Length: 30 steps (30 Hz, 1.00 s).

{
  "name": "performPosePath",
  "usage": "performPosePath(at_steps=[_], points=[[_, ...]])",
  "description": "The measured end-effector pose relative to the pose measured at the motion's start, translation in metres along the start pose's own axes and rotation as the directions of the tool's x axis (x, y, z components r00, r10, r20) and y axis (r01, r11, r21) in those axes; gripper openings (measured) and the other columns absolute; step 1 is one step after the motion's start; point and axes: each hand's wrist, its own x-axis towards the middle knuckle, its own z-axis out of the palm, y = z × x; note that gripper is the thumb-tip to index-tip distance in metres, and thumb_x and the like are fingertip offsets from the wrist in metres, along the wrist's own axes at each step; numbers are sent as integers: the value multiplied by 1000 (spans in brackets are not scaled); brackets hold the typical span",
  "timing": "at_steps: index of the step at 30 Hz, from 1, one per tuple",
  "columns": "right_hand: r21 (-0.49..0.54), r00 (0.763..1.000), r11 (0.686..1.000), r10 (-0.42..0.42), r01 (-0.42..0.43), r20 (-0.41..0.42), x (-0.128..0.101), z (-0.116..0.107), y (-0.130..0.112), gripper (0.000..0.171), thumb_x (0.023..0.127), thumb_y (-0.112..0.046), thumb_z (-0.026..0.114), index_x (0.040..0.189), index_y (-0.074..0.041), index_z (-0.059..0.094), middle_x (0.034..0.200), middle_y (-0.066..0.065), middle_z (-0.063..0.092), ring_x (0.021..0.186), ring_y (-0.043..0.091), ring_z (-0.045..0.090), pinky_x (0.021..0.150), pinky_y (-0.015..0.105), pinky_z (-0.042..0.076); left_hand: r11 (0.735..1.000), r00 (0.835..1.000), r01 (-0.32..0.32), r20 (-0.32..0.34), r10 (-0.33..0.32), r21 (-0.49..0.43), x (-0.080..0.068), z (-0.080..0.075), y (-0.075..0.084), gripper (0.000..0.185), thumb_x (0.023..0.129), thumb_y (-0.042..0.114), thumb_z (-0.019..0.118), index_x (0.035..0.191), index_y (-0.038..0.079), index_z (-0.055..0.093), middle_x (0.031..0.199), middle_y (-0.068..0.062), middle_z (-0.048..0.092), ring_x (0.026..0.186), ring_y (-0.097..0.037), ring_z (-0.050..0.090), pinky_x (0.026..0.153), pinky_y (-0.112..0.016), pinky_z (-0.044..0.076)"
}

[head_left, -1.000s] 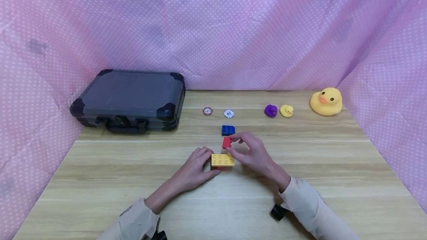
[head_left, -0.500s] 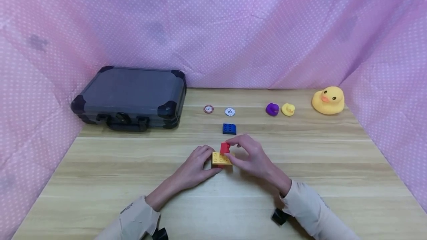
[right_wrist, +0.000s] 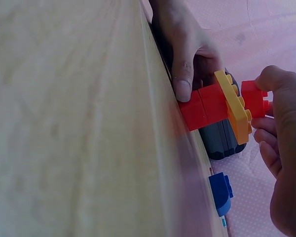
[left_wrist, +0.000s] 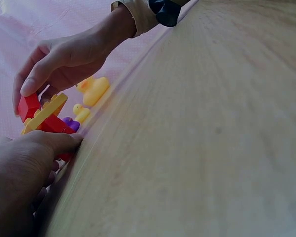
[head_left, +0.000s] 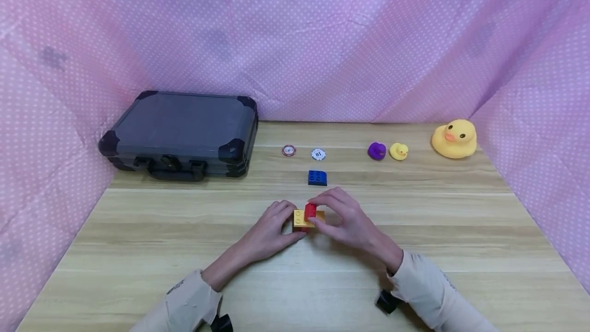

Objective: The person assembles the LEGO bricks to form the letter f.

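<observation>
Hands meet at the table's (head_left: 138, 250) middle, both on one small brick stack. Left hand (head_left: 269, 232) curls round the stack's left end; the right wrist view shows its thumb (right_wrist: 182, 81) pressed against the red base bricks (right_wrist: 204, 106) under the yellow plate (head_left: 300, 219). Right hand (head_left: 348, 219) pinches a small red brick (head_left: 310, 211) between thumb and fingers, holding it at the plate's studded top, toward the plate's right half. Whether the brick is fully seated cannot be told; in the right wrist view it sits right at the studs, slightly askew. The left wrist view shows the plate tilted, one end raised off the table.

Pale sleeves on both forearms, a dark wrist-worn unit (head_left: 386, 301) below the right cuff.

Beyond the yellow plate, near it: a blue brick (head_left: 317, 178) lying alone on the table. Further back from the plate, two round chips side by side, a red-rimmed one (head_left: 288, 150) and a white one (head_left: 318, 154) to its right. Right of the chips, a small purple duck (head_left: 376, 150) just beside a small yellow duck (head_left: 398, 151). Well right of the plate and back, a large yellow duck (head_left: 454, 139) near the table's edge. Back left of the plate, a dark hard case (head_left: 182, 129) lying flat, handle toward the viewer. Pink dotted cloth (head_left: 295, 40) encloses the table behind and at both sides.
</observation>
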Motion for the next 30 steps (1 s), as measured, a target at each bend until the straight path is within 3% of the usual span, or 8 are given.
performPosePath(at_steps=[6,18,30], points=[[-1,1000,1000,-15,15,13,0,3,0,29,89,-13,81,115,-4,72,112,4,68,104,21,61,88,32,53,1000,1000,-18,0,18,10,0,0,-1,36,90,27,83,118,12,66,117,1,62,103,-16,52,89,-38,47],[-3,998,1000,11,-11,64,0,3,-1,29,94,-20,78,119,-5,71,115,3,67,107,19,61,91,34,54,1000,999,26,21,-26,-6,1,-1,0,37,91,28,82,121,14,66,119,2,62,107,-16,52,93,-40,48],[3,995,1000,21,-22,96,2,4,-3,32,91,-9,79,121,-5,70,115,3,67,105,18,62,89,35,55,1000,1000,4,17,-4,-3,0,0,-1,38,91,27,82,122,12,66,119,1,62,108,-16,52,94,-40,47]])
